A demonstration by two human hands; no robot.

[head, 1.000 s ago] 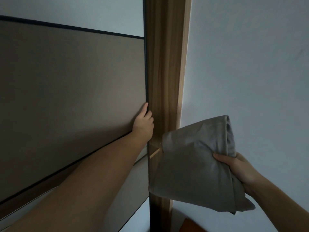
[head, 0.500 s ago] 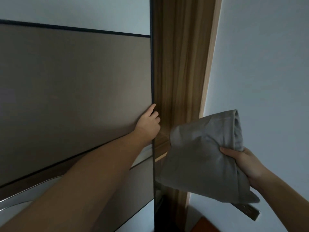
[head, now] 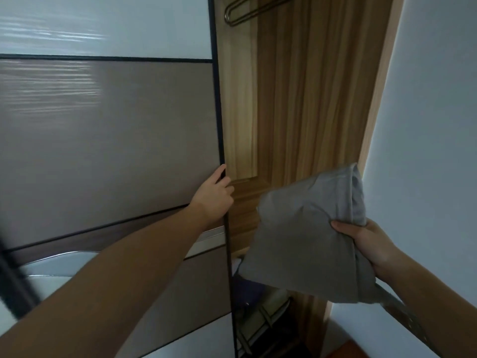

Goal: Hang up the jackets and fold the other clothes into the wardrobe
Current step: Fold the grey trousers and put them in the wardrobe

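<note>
Sliding door (head: 108,140): flat glossy panels, a pale one above a taupe one, parted by thin dark strips. A narrow dark frame runs down its right edge.
Left grip (head: 213,196): at the sliding door's right edge, fingers curled round the frame, thumb lying up along the front face.
Wardrobe interior (head: 309,99): open, just right of the sliding door, with matte boards of vertical wood grain.
Metal loop (head: 240,14): high up, just right of the sliding door's edge. It is a thin rounded bar, and I cannot tell whether it is a hanger.
Wire rack (head: 260,321): low inside, right of the sliding door, made of thin pale bars.
Grey garment (head: 304,241): folded into a soft, thick bundle of smooth matte cloth, rounded at the top fold. It is held in the air right of the sliding door, before the opening and apart from the door.
Right grip (head: 366,244): closed on the grey garment's right side, thumb on top.
Wall (head: 433,125): farthest right of the sliding door, plain, pale and smooth.
</note>
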